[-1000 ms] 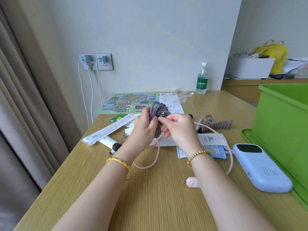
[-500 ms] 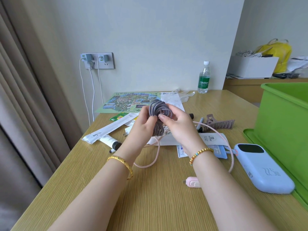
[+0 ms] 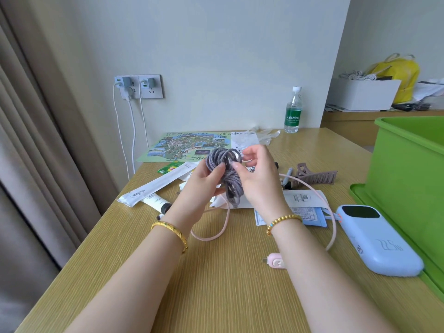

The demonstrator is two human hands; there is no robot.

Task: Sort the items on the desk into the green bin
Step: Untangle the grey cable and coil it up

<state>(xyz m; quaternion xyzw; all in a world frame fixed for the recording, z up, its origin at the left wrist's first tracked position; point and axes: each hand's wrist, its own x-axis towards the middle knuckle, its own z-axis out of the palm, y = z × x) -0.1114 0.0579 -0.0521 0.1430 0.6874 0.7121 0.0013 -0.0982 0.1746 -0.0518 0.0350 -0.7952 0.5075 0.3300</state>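
A coiled grey braided cable [image 3: 222, 173] hangs above the desk's middle, gripped from both sides. My left hand [image 3: 198, 186] pinches its left edge. My right hand [image 3: 258, 180] holds the right side, fingertips on the coil's top near a white end piece. The green bin [image 3: 408, 169] stands at the right on its green lid [image 3: 360, 195]. On the desk lie a light blue power bank [image 3: 374, 241] with a pink cable [image 3: 216, 234], a brown hair claw [image 3: 317, 176], a white tube [image 3: 157, 203], a long white packet [image 3: 158, 185] and papers [image 3: 302, 199].
A colourful map [image 3: 177, 146] and a water bottle [image 3: 293, 111] sit at the desk's back by the wall. Two chargers with white cords hang from the wall socket [image 3: 139, 86]. A curtain hangs at the left. A white box and a yellow bag rest on a far shelf.
Both hands have lifted the grey coil slightly. My right fingers have shifted up to the top of the coil.
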